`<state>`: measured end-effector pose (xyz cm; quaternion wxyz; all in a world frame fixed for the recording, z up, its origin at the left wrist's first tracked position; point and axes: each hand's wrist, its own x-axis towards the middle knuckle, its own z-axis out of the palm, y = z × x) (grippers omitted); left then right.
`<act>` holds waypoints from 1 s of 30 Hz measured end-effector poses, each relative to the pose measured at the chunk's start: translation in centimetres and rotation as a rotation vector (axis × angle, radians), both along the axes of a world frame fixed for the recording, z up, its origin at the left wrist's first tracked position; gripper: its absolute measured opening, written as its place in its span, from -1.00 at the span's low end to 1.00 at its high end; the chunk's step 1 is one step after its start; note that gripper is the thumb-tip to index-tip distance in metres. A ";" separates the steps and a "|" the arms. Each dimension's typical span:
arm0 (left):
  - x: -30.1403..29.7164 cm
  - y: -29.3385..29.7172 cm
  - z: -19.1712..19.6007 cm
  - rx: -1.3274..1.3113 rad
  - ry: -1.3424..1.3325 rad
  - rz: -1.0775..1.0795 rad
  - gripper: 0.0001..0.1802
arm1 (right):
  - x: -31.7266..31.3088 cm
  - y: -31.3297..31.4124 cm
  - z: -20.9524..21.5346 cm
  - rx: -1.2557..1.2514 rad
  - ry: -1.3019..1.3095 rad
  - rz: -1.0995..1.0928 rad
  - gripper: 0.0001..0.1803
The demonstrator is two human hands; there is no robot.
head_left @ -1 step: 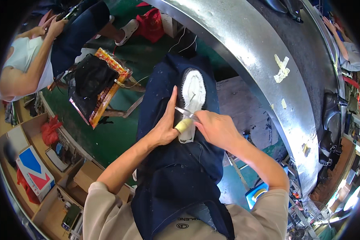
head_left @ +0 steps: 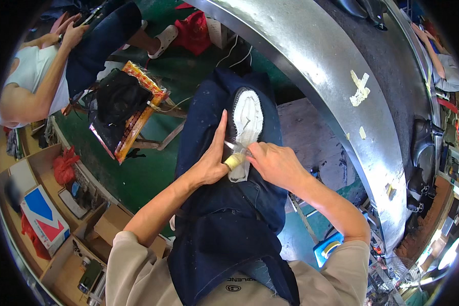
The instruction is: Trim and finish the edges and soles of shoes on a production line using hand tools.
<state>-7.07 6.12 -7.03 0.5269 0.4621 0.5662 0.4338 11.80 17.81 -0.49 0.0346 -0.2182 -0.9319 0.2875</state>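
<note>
An upturned shoe lies along my lap on the dark blue apron, its toe away from me. White material covers its underside inside a dark stitched rim. My left hand grips the shoe's left side near the heel; the forefinger points forward along it. A yellowish wrap covers the left thumb, which lies across the shoe. From the right, my right hand is closed on a knife. Its metal blade crosses the narrow middle of the sole, just ahead of the wrapped thumb. The knife's handle is hidden in my fingers.
A curved metal bench edge arcs from ahead to my right, with black shoes beyond it. A stool bearing a black item stands ahead left. Wooden compartments line the left. Another person sits at the far left.
The knife blade has shifted slightly and now shows at a different tilt near the left thumb. The shoe and my left hand hold nearly the same place.
</note>
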 end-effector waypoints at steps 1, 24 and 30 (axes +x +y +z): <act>-0.1 -0.3 0.1 -0.010 0.000 -0.006 0.31 | -0.6 0.1 -0.3 0.017 -0.146 0.125 -0.79; -1.1 1.5 -4.6 -0.155 -0.521 0.491 -0.19 | -1.3 2.1 2.8 -0.830 -0.324 -0.306 -0.74; -1.1 1.6 -1.4 -0.163 -0.905 0.362 -0.39 | -2.4 4.3 4.9 -0.756 -0.384 -0.106 -0.66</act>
